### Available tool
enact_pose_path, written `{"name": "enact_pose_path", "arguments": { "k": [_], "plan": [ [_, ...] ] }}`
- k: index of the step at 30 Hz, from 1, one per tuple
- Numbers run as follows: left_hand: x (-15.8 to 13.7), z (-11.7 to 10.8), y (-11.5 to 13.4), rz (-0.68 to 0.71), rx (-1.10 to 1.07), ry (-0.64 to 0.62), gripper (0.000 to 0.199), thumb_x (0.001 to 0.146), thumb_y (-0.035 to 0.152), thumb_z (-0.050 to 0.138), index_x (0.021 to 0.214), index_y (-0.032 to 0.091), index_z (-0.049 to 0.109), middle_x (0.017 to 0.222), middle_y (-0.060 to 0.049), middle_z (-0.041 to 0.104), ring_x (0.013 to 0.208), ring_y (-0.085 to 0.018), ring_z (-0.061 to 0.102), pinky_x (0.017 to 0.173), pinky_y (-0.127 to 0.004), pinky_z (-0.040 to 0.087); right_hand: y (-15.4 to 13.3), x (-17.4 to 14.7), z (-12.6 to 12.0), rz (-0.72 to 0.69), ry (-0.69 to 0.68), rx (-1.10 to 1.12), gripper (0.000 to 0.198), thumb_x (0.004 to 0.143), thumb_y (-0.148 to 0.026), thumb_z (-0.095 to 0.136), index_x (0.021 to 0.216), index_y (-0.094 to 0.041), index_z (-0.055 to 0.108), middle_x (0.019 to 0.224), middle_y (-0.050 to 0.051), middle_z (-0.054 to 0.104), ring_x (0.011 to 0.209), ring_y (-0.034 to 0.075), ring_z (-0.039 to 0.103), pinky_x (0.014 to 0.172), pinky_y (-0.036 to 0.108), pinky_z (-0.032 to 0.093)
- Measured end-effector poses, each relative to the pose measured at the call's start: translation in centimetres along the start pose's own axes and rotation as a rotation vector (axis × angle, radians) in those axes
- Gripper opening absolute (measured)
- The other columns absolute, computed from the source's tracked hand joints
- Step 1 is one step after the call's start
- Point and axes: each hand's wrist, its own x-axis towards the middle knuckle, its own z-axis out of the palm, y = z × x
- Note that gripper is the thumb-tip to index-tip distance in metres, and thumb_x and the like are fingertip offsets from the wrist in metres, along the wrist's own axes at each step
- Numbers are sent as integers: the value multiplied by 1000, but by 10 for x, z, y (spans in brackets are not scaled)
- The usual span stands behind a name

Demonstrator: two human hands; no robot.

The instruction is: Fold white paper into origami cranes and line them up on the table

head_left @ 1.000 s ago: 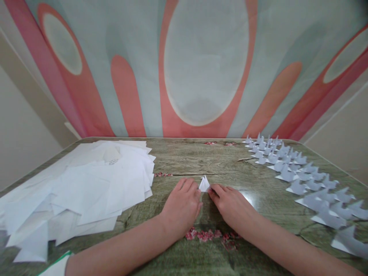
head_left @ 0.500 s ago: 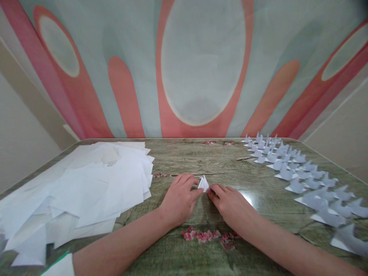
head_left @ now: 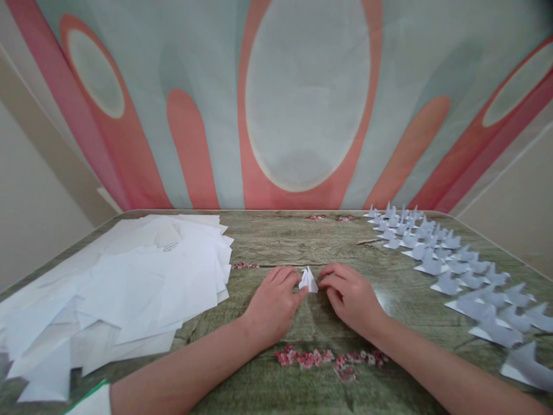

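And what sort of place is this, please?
Probably an indoor craft spot, perhaps at home: white paper is piled on the left of a wood-patterned table, and folded paper birds stand on the right.

On counter (head_left: 294,242): paper pile (head_left: 142,282) left | paper figure (head_left: 308,280) centre, between left hand (head_left: 273,301) and right hand (head_left: 353,298) | paper birds (head_left: 431,263) along right side | wall (head_left: 306,104) behind far edge

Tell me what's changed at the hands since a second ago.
The left hand's thumb has swung out to the near edge of the small folded paper. The right hand has shifted slightly rightward, fingers more spread; whether it still touches is unclear. The paper pile and folded figures stayed put.
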Motion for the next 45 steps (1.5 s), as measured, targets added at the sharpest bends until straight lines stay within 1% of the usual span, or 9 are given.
{"name": "enact_pose_path", "arguments": {
  "k": [3,7,11,15,19,26,31,37,45],
  "plan": [
    [0,2,0,5,-30,19,26,84,16,47,108,19,59,103,-8,54,110,-23,41,96,-42,33,4,3,4,44,21,105,17,79,-10,47,84,-19,60,89,5,58,83,17,53,76,31,42],
    [-1,5,-1,-24,-162,48,27,82,12,47,104,19,59,101,-7,55,104,-21,46,93,-39,37,2,5,7,43,-8,124,9,81,-19,52,88,-18,58,88,6,56,84,19,52,77,34,42],
    [1,9,-5,-118,-377,110,24,83,11,44,101,19,58,99,-5,56,97,-17,49,88,-33,40,1,4,7,37,-33,102,9,81,-23,54,88,-18,57,89,6,55,86,20,51,77,35,41],
    [2,13,-9,-240,-489,160,18,82,17,50,100,18,53,98,-5,56,96,-19,48,88,-34,39,4,5,9,44,-43,110,11,79,-26,57,88,-19,57,88,5,55,84,20,51,76,35,42],
    [2,18,-12,-256,-521,155,19,80,19,54,100,19,52,99,-6,55,98,-21,47,89,-36,38,5,5,9,25,-35,147,14,77,-24,59,90,-20,57,91,6,55,85,20,51,77,36,42],
    [2,23,-13,-291,-587,167,28,75,16,59,101,19,49,99,-5,55,97,-21,49,87,-36,39,0,4,6,-46,-40,278,17,78,-12,53,91,-21,56,95,6,53,90,19,51,79,34,42],
    [2,23,-13,-312,-634,190,34,72,12,61,102,18,47,93,-4,56,91,-20,51,85,-36,40,-3,4,4,-47,-36,322,20,77,-5,46,88,-21,54,94,5,52,89,18,50,79,32,41],
    [3,20,-11,-326,-634,165,25,72,11,59,92,18,47,86,-2,57,85,-19,53,79,-32,42,-3,6,2,76,4,338,8,80,-15,51,85,-20,48,80,2,51,74,16,49,67,30,40],
    [3,20,-10,-330,-639,158,22,73,12,58,90,19,46,85,-1,57,84,-18,52,78,-31,40,-4,7,0,44,-17,385,2,84,-21,50,83,-19,50,79,2,52,74,16,49,68,29,39]
  ]
}}
